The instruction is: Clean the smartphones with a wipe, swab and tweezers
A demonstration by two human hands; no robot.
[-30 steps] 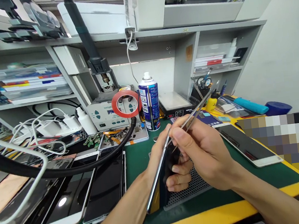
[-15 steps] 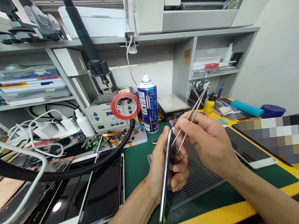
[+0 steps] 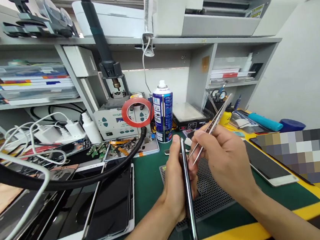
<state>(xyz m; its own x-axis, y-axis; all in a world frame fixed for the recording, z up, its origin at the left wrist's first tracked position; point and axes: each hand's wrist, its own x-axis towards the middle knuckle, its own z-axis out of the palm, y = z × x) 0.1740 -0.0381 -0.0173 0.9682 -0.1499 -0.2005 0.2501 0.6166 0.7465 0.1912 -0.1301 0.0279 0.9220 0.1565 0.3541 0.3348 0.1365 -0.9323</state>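
Head view: a phone (image 3: 190, 209), edge-on to the camera, is gripped upright in the left hand (image 3: 174, 183) over a black mesh pad (image 3: 214, 194). Just right of the phone, the right hand (image 3: 229, 158) pinches tweezers (image 3: 211, 127), tips near its upper edge. Behind the phone stand a spray can (image 3: 163, 112) and a red tape roll (image 3: 136, 112). Other handsets (image 3: 111, 202) lie to its left, under a black hose (image 3: 69, 182).

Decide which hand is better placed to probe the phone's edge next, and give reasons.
Probably the right. The right hand holds the tweezers, tips close beside the phone; the left hand is busy gripping that phone edge-on.
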